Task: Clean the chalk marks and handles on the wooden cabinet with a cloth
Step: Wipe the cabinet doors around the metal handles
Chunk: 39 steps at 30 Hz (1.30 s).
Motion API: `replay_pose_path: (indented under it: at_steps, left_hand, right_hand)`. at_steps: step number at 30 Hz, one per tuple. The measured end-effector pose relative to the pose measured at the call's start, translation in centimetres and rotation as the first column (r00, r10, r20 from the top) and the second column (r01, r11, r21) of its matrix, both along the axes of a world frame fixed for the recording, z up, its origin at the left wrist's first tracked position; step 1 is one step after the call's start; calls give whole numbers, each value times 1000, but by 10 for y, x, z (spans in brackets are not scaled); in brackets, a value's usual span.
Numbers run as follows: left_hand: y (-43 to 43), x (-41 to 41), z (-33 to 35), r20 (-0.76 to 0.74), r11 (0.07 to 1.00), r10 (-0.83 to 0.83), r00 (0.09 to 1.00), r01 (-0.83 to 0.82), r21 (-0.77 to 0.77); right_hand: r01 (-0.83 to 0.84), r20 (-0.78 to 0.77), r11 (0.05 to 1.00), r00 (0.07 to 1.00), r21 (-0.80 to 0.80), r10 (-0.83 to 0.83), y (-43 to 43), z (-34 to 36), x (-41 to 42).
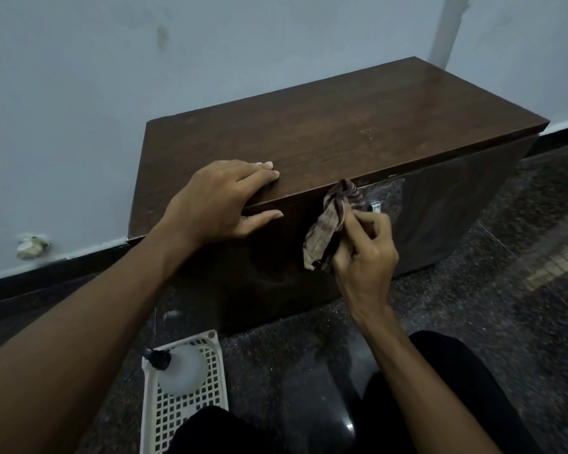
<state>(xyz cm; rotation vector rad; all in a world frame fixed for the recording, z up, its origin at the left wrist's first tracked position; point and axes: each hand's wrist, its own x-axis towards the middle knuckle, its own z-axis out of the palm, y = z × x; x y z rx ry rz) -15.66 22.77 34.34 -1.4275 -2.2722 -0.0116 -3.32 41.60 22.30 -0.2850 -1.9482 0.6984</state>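
Note:
A low dark wooden cabinet (325,126) stands against the wall. My left hand (223,201) grips its front top edge, fingers on top and thumb under the lip. My right hand (364,244) holds a crumpled striped cloth (333,221) pressed against the cabinet front, next to a shiny metal handle (376,207). White chalk smears (386,190) show on the front panel around that handle. A faint pale mark (369,132) sits on the cabinet top.
A white plastic lattice basket (184,411) lies on the dark speckled floor at lower left, with a white spray bottle (181,368) in it. My knees in black fill the bottom. A pale grey wall (79,109) rises behind, with a dark skirting strip.

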Motion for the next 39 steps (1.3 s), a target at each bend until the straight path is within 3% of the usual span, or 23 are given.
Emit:
replay_pose_path:
  at_steps: [7,13,19,25,32,39]
  left_hand:
    - [0,1,0,-1,1000,0,1000,0,5]
    - [1,2,0,13,1000,11,1000,-11,-4]
    - [1,2,1,-5,1000,-5,1000,5,6]
    - [1,2,1,-5,1000,-6,1000,6,4]
    - [2,1,0,-26,1000,-3,1000,3,-1]
    - [1,-2,-1,-34,1000,-3,999,3,0]
  right_hand:
    - [-20,116,999,993,25,17,6,-52,10]
    - [-100,-73,995,992,-22,98,16,-21,-4]
    - [-121,-76,988,991,-91,114,6,-26,0]
    - [-126,127,975,980,-185,151,8,-50,12]
    - [-138,72,925,982,-354,174,11,-10,1]
    - [-112,267,918,937,-381,225,4,-20,13]
